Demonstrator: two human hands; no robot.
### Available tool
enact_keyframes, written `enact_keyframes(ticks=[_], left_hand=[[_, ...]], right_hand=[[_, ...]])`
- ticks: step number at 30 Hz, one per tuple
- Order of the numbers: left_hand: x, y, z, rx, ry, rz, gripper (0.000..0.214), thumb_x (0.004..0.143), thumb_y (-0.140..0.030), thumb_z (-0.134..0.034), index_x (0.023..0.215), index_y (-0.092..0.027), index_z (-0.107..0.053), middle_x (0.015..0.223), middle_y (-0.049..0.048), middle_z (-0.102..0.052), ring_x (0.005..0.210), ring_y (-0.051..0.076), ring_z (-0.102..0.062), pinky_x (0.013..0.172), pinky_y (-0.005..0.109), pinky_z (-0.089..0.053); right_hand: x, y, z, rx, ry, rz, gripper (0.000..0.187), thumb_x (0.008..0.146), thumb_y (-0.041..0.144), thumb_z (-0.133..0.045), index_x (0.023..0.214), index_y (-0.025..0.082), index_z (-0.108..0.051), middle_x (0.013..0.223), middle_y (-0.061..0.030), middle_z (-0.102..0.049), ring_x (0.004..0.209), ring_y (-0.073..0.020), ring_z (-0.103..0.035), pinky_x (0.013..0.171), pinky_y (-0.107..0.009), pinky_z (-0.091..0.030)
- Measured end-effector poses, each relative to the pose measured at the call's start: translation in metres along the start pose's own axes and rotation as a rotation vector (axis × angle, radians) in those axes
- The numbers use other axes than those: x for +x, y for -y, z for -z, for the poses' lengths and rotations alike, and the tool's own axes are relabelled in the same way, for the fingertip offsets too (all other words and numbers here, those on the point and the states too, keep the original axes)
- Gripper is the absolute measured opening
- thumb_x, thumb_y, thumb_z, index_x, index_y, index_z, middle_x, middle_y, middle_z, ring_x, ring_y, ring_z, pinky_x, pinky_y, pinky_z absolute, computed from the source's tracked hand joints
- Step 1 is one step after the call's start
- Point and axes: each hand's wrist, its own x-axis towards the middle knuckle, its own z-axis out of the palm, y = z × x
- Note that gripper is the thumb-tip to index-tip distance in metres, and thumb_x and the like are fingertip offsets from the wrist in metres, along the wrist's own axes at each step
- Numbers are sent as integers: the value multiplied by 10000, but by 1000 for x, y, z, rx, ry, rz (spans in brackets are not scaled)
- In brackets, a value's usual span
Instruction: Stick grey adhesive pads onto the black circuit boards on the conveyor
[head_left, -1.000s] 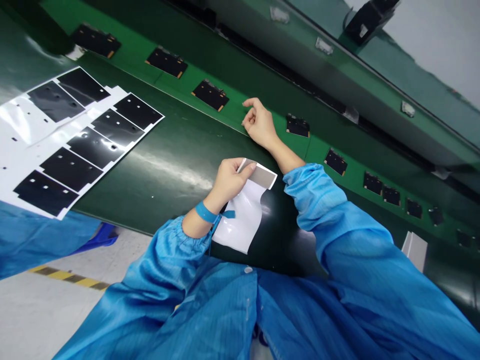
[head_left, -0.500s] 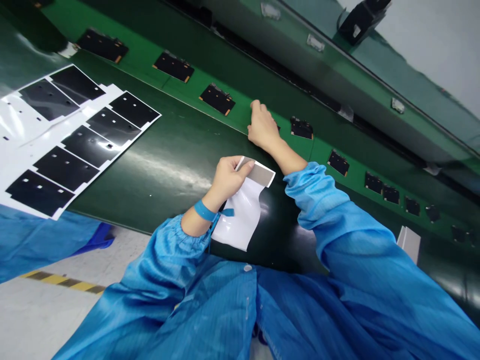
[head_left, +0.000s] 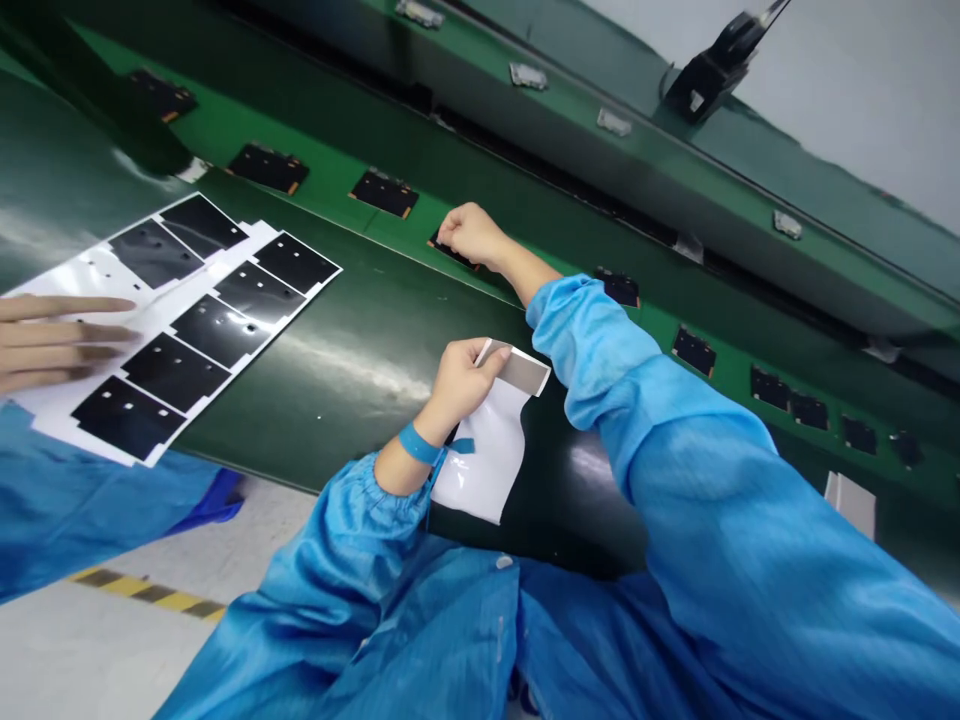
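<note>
My left hand (head_left: pixel 469 380) pinches a white glossy sheet (head_left: pixel 484 455) with a grey strip (head_left: pixel 523 370) at its top, thumb lying over the strip. The sheet hangs curled over the dark green table. Farther out, my right hand (head_left: pixel 472 236) has its fingers curled together at a thin black board (head_left: pixel 456 256) on the green belt. The fingers touch or hover just above this board; I cannot tell which. Whatever small thing may be between the fingertips is hidden. A blue band circles my left wrist.
Several more black boards (head_left: pixel 384 192) lie along the green belt (head_left: pixel 330 190). At left, a white sheet with black die-cut pieces (head_left: pixel 176 372) lies under a co-worker's hand (head_left: pixel 60 340). A black device (head_left: pixel 712 75) stands at the back; a grey-white block (head_left: pixel 851 503) is at right.
My right hand has moved left along the belt to another black board. A co-worker's hand has come in over the die-cut sheet. My left hand keeps its hold. The view has shifted slightly.
</note>
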Motion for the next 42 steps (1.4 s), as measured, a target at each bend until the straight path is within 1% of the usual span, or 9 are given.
enact_keyframes(ticks=[11, 15, 21, 27, 32, 34, 36, 38, 42], left_hand=[[-1, 1, -4, -19, 11, 23, 384, 811, -515, -703, 639, -176, -646, 605, -9, -544, 598, 135, -451, 536, 246, -342], [-1, -1, -3, -6, 1, 3, 394, 809, -500, -698, 599, -184, -589, 585, -16, -519, 582, 126, -426, 535, 248, -331], [-2, -3, -3, -14, -8, -3, 397, 810, -495, -696, 592, -186, -578, 595, -12, -516, 597, 129, -422, 532, 247, -325], [-1, 2, -2, -22, 1, 3, 389, 803, -515, -713, 625, -179, -631, 604, -11, -533, 601, 134, -440, 529, 245, -328], [-2, 8, -1, -20, 6, 19, 418, 799, -541, -712, 615, -184, -594, 587, -21, -508, 582, 125, -416, 529, 247, -317], [-2, 11, 2, -1, -1, 19, 428, 815, -545, -704, 618, -186, -584, 584, -23, -499, 579, 124, -410, 537, 253, -311], [0, 14, 6, 16, -25, 4, 436, 827, -549, -708, 622, -185, -583, 584, -23, -497, 582, 126, -412, 550, 259, -310], [2, 16, 9, 13, -63, -11, 433, 840, -550, -717, 640, -182, -607, 599, -19, -524, 598, 133, -436, 567, 261, -328], [5, 14, 11, 19, -148, -25, 401, 847, -535, -731, 686, -174, -665, 635, -12, -587, 628, 142, -489, 600, 259, -377]], right_hand=[[4, -18, -5, 10, -53, -33, 69, 795, 101, -680, 743, 145, -666, 598, -1, -526, 721, -202, -630, 852, -405, -631], [0, -23, -5, -64, -91, -19, 72, 798, 87, -655, 753, 140, -675, 615, -4, -545, 760, -201, -645, 888, -399, -629], [-11, -27, 1, -215, -110, 5, 98, 821, 69, -613, 799, 118, -694, 763, -66, -677, 838, -213, -688, 913, -366, -609], [-31, -23, 0, -431, -121, -1, 180, 874, 89, -597, 976, 114, -744, 1017, -165, -776, 1003, -303, -746, 964, -411, -603], [-50, -7, 7, -596, -108, -107, 216, 928, 199, -669, 1108, 109, -748, 1197, -271, -760, 1120, -418, -754, 946, -487, -599], [-58, -8, 17, -612, -142, -167, 330, 909, 309, -765, 1164, 102, -727, 1228, -289, -749, 1144, -444, -745, 938, -507, -596], [-73, -16, 27, -547, -193, -184, 351, 887, 377, -813, 1126, 138, -716, 1181, -250, -768, 1109, -413, -752, 924, -486, -590], [-99, -28, 33, -351, -189, -154, 198, 919, 373, -763, 974, 194, -699, 1019, -158, -791, 969, -320, -765, 864, -411, -582], [-173, -43, 31, 169, 32, 5, 206, 920, 445, -665, 850, 252, -680, 821, -26, -732, 747, -198, -688, 714, -314, -527]])
